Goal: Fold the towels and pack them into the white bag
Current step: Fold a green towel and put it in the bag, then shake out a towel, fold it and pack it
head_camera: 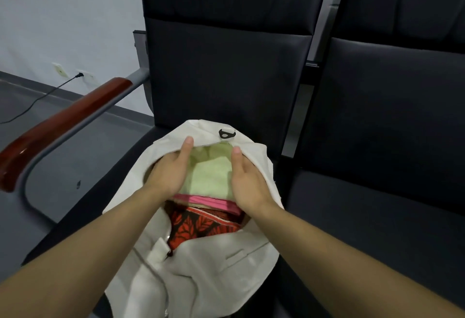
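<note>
White bag [201, 262] lay on black chair seat [120, 192], mouth open toward backrest. Inside, nearest first: red leaf-print towel [201, 227], then pink towel [211, 202], then folded pale green towel [211, 177] deepest in.

Left hand [168, 171] reached into bag mouth on left flank of green towel, thumb up against bag's far rim; fingers hidden inside bag, so could not tell whether curled round towel. Right hand [247, 179] flanked towel's right side, thumb extended up at rim, fingers hidden behind palm – grip likewise undetermined. Both palms faced inward, touching or just beside green towel.

Black loop tab [227, 133] sat on bag's far rim. Wood-topped armrest [63, 121] left of seat. Second black chair [390, 141] to right. Beyond: wall outlet with plugged cable [80, 75], pale wall.
</note>
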Available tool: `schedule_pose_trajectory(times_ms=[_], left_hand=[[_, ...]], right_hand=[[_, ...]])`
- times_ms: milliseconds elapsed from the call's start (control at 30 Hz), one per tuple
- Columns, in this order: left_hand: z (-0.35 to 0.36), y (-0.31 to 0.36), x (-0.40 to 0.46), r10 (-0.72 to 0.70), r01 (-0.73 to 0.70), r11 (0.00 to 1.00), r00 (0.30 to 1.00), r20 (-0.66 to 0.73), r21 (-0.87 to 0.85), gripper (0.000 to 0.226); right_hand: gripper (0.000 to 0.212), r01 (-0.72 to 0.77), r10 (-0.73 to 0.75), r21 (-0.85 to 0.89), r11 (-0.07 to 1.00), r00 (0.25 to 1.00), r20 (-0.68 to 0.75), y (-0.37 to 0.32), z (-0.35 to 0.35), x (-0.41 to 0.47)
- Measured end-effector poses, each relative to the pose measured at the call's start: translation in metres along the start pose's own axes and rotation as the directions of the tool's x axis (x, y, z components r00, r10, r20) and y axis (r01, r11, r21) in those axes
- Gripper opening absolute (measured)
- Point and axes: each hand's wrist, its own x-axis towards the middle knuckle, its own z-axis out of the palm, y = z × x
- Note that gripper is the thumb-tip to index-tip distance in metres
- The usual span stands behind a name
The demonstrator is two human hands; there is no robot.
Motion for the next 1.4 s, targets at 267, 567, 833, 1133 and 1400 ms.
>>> schedule_pose_trajectory(times_ms=[267, 567, 833, 1133, 1400], left_hand=[[0.02, 0.02, -0.067, 0.117, -0.125, 0.944, 0.992, 0.044, 0.304, 0.076], [0.14, 0.115, -0.195, 0.482, -0.559, 0.721, 0.829, 0.283, 0.409, 0.07], [0.244, 0.2, -0.302, 0.538, -0.734, 0.577, 0.671, 0.51, 0.358, 0.071], [0.369, 0.272, -0.388, 0.538, -0.849, 0.437, 0.511, 0.67, 0.297, 0.066], [0.466, 0.327, -0.402, 0.537, -0.871, 0.442, 0.449, 0.714, 0.215, 0.068]], right_hand=[[0.054, 0.037, -0.039, -0.092, 0.995, 0.999, -0.025, -0.004, -0.046, -0.064], [0.06, 0.039, -0.145, -0.768, 0.639, 0.987, -0.07, 0.065, -0.203, -0.185], [0.062, -0.242, 0.003, -0.803, 0.544, 0.958, -0.287, 0.132, -0.342, -0.29], [0.068, -0.493, 0.18, -0.732, 0.471, 0.865, -0.468, 0.235, -0.479, -0.38], [0.07, -0.671, 0.102, -0.524, 0.524, 0.66, -0.744, 0.285, -0.578, -0.377]])
